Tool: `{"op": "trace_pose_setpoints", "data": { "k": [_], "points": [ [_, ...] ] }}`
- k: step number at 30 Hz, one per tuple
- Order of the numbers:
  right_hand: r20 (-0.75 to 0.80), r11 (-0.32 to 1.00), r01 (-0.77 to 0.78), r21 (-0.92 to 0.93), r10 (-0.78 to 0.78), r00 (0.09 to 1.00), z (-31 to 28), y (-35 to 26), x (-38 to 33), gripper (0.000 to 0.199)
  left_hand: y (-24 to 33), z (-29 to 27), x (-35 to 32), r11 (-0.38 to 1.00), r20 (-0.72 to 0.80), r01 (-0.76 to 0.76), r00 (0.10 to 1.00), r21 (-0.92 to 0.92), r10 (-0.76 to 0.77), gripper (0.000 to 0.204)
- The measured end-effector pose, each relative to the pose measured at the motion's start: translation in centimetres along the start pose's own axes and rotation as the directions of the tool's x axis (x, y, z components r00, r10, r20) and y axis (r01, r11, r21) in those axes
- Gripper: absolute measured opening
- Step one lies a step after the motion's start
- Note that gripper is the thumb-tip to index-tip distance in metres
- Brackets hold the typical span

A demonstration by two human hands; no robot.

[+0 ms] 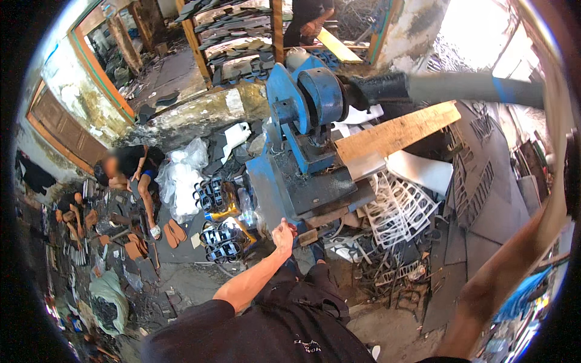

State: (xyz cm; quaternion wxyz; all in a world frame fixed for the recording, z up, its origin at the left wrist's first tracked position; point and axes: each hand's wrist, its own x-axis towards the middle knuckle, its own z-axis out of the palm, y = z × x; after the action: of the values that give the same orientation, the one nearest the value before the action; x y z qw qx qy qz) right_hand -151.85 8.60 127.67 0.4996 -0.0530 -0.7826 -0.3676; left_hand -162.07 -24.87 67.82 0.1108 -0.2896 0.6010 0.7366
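My left hand [284,235] is closed at the near front edge of a blue cutting press [308,115]; whatever lies inside its fingers is hidden. The press has a round blue wheel-like part and a dark flat bed [308,187]. From it a long grey-wrapped bar [472,88] with a blue band reaches right. My right forearm [496,290] rises along the right rim, and my right hand [554,91] is stretched and smeared near the bar's far end; its fingers cannot be made out. A wooden board [399,133] lies across the right side of the bed.
White sheets with cut-out shapes [402,209] and dark sheets [454,242] pile up at the right. Black sandals [224,242] and a plastic bag [183,175] lie left of the press. A person [142,169] sits at the left near brown soles [175,233]; a shelf of dark pieces [233,30] stands behind.
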Motion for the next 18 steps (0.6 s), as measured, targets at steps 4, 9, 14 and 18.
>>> {"op": "trace_pose_setpoints", "data": {
  "k": [4, 9, 14, 18],
  "points": [
    [0.405, 0.829, -0.550, 0.100, 0.471, 0.784, 2.1, -12.5, -23.1, 0.047, 0.3, -4.8, -0.1, 0.971, -0.170, -0.012, 0.985, -0.240, -0.030, 0.040],
    [0.776, 0.186, -0.981, 0.055, 0.611, 0.160, 18.8, -23.1, -57.7, 0.050, 3.4, 7.8, 5.1, 0.982, 0.116, -0.186, 0.976, -0.016, 0.187, 0.025],
    [0.879, 0.580, -0.803, -0.138, 0.445, 0.171, 0.7, -16.2, -31.8, 0.058, 3.6, -4.8, 11.0, 0.997, -0.129, 0.012, 0.991, -0.080, -0.022, 0.014],
    [0.411, 0.927, -0.233, -0.293, 0.342, 0.845, -4.9, -3.7, -15.4, 0.034, 3.7, 0.9, 11.1, 0.941, 0.349, 0.306, 0.906, -0.147, -0.240, 0.013]
  ]
}}
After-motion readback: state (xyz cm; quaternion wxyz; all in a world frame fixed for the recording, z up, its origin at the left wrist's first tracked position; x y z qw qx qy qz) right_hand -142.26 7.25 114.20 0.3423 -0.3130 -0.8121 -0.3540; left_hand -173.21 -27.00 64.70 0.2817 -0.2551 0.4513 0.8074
